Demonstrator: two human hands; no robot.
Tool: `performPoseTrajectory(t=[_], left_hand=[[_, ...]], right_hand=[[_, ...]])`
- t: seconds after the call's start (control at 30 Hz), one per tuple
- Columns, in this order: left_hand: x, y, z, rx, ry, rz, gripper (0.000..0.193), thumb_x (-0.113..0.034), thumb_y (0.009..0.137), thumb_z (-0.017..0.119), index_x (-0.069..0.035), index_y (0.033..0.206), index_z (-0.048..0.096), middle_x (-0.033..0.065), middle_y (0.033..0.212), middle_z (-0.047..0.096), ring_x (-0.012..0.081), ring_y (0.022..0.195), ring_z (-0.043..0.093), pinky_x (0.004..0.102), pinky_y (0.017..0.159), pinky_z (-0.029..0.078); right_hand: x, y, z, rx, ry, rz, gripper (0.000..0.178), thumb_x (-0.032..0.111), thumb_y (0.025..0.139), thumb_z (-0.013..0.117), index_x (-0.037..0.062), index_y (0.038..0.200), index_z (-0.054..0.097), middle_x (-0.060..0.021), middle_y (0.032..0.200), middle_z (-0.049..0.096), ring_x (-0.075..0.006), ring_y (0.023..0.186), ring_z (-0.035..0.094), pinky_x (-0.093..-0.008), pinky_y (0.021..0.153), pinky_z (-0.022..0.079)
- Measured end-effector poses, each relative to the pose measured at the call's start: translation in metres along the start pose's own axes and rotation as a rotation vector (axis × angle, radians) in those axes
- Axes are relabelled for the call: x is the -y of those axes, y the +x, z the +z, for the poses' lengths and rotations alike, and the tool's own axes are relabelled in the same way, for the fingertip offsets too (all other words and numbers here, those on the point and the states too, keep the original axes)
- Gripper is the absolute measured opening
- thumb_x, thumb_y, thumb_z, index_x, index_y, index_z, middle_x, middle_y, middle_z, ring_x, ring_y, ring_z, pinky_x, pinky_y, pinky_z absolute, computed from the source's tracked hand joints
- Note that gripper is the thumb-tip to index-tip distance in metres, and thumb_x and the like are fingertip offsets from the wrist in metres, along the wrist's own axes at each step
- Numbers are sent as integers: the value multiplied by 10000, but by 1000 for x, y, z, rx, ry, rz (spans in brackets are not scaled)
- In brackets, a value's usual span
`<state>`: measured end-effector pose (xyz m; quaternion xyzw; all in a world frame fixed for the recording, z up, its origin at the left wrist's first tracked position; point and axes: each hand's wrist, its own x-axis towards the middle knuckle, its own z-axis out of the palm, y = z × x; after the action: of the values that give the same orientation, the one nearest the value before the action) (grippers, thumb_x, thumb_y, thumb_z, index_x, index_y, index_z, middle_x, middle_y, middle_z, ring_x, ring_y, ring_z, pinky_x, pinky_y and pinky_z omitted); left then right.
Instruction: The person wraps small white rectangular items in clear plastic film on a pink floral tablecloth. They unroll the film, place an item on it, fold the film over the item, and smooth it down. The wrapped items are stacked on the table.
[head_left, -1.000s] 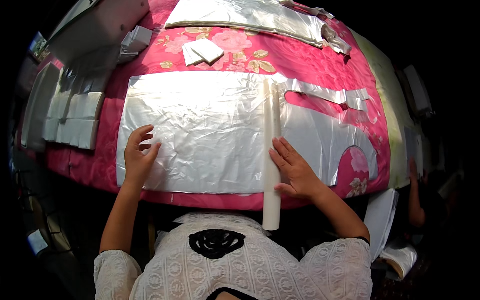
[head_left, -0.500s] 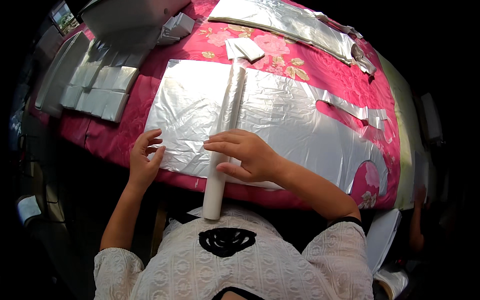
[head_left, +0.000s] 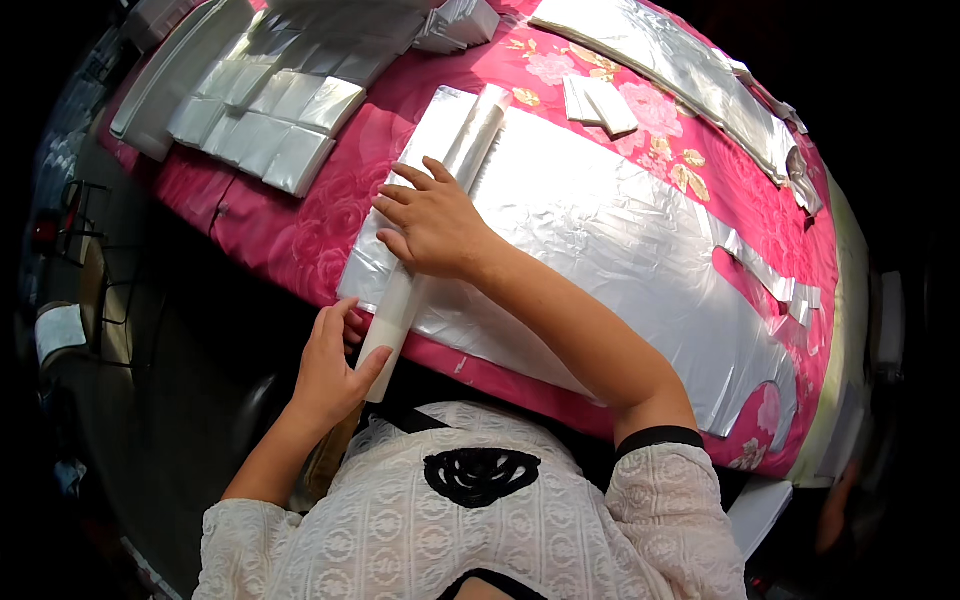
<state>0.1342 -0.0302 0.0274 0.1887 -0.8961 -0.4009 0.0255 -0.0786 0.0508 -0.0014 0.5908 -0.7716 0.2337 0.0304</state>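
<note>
A white tube (head_left: 392,326) lies slantwise across a flat sheet of shiny white plastic bags (head_left: 590,240) with cut-out handles at the right. Its lower end sticks out past the table's near edge. My right hand (head_left: 435,222) rests on the tube's middle, palm down with fingers spread. Beside the tube's lower end is my left hand (head_left: 335,362), its thumb held apart from loosely bent fingers. Those fingertips are at the near left corner of the bags; whether they touch is unclear. A strip of bag shows left of the tube.
A pink flowered cloth (head_left: 290,235) covers the table. Folded white packets (head_left: 285,150) stand in rows at the far left beside a clear plastic bin (head_left: 180,85). Two small packets (head_left: 600,105) lie beyond the bags. Another long stack of bags (head_left: 670,80) lies at the back right.
The tube has moved left over the bags, baring more of them on its right. My right hand has moved left and farther with spread fingers; my left hand has come to the tube's lower end.
</note>
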Motion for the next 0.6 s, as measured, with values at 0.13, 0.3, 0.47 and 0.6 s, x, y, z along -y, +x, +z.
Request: performPoseTrajectory(t=[0.13, 0.3, 0.47, 0.6], left_hand=[[5, -3, 5, -66, 202, -20, 739, -163, 663, 759, 9, 1262, 362, 149, 1039, 515, 252, 963, 540, 320, 805, 450], [17, -4, 4, 90, -462, -203, 699, -95, 663, 768, 3, 1248, 397, 100, 1041, 570, 196, 926, 583, 298, 812, 466], [7, -5, -2, 600, -1335, -239, 704, -246, 716, 712, 55, 1267, 393, 161, 1052, 594, 168, 839, 621, 298, 736, 517], [9, 6, 6, 1035, -1693, -211, 817, -323, 700, 695, 107, 1297, 339, 207, 1062, 585, 199, 830, 625, 313, 717, 522]], right_hand=[[24, 28, 30, -303, 28, 350, 512, 219, 807, 486, -7, 1266, 457, -195, 1362, 372, -333, 1331, 241, -472, 1097, 144], [31, 26, 37, -696, 667, 669, 793, 99, 707, 513, -90, 1377, 133, -313, 1397, 189, -407, 1342, 137, -467, 1105, 98], [25, 3, -17, -552, 2103, 642, 655, 146, 741, 662, 16, 1272, 301, -123, 963, 532, -161, 818, 556, -331, 808, 500], [26, -15, -49, -594, 2122, 490, 650, 133, 732, 670, 5, 1257, 310, -91, 934, 531, -169, 827, 557, -323, 781, 499]])
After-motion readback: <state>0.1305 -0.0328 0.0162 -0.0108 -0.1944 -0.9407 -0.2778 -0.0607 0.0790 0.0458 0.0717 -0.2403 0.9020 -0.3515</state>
